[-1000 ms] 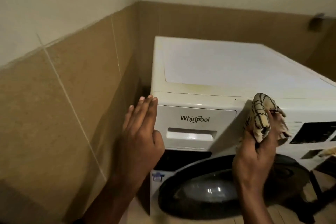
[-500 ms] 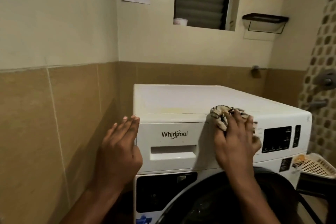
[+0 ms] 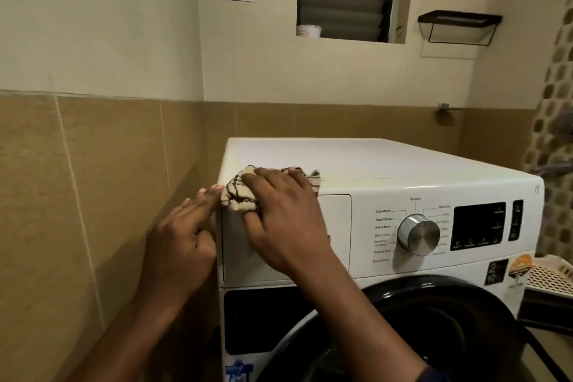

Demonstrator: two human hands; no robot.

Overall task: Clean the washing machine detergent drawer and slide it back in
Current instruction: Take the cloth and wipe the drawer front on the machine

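One washing machine, its one detergent drawer flush in the upper-left front, right grip clamped on one checked cloth at its top edge, left grip apart, flat against its left corner.

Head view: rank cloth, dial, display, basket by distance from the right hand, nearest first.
1. cloth: under the right hand, at the machine's top left corner.
2. dial: right of the hand, mid panel.
3. display: further right on the panel.
4. basket: past the machine's right edge, lower.
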